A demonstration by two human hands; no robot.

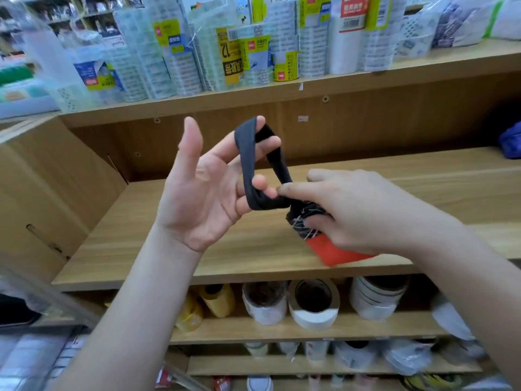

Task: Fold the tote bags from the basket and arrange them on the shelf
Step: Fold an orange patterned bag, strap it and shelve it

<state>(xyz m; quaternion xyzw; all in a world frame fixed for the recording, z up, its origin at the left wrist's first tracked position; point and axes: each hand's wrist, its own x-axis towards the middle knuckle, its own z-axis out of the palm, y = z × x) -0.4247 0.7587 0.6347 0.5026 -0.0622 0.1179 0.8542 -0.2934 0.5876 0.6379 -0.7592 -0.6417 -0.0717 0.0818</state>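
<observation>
A folded tote bag (332, 249), red below and black with white lines above, is held just above the middle wooden shelf (197, 249). My right hand (349, 207) grips the bag's black upper part, fingers curled round it. The bag's black strap (253, 165) forms a loop that runs up and over the fingers of my left hand (203, 193). That hand is palm up with fingers spread inside the loop and the thumb standing free. The basket is out of view.
A blue bag (510, 142) lies at the far right of the same shelf. Wrapped tape rolls (225, 52) crowd the shelf above. Tape rolls (313, 303) fill the shelf below. A wooden side panel (42, 193) closes the left end.
</observation>
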